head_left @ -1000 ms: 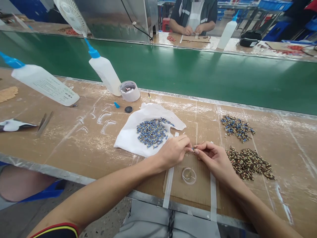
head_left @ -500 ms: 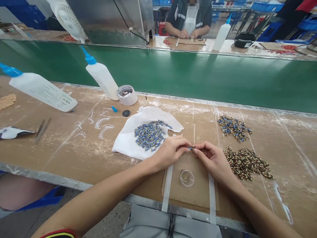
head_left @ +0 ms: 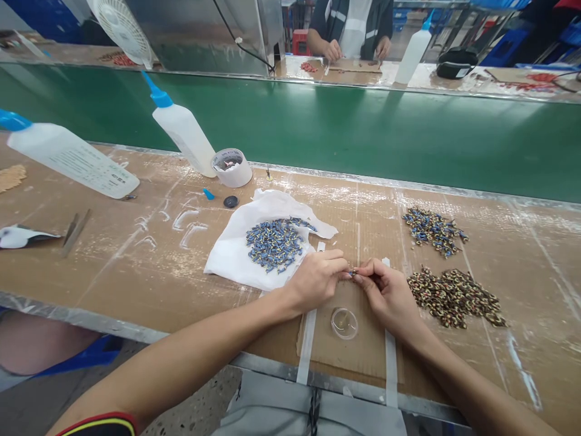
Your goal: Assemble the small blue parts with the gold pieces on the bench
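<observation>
My left hand (head_left: pixel 320 275) and my right hand (head_left: pixel 385 290) meet fingertip to fingertip above a taped cardboard pad (head_left: pixel 363 357). Between them is a small blue and dark part (head_left: pixel 353 274), pinched from both sides; its details are too small to make out. Just below, a round clear dish (head_left: pixel 344 323) with a little yellowish content sits on the pad. Left of my hands, a heap of small blue and yellow parts (head_left: pixel 272 242) lies on a white cloth (head_left: pixel 229 257). To the right are a pile of blue and dark parts (head_left: pixel 433 230) and a larger pile of dark ring-like parts (head_left: pixel 454 297).
Two white bottles with blue nozzles, one upright (head_left: pixel 184 133) and one leaning (head_left: pixel 75 158), stand at left near a tape roll (head_left: pixel 232 169). Tweezers (head_left: pixel 75 233) lie far left. Beyond the green belt (head_left: pixel 318 127), a co-worker (head_left: pixel 351 30) sits at another bench.
My fingers have shifted slightly around the small part, the left ones curling more. The view has tilted a little downward. Across the belt, the co-worker's hands have moved apart.
</observation>
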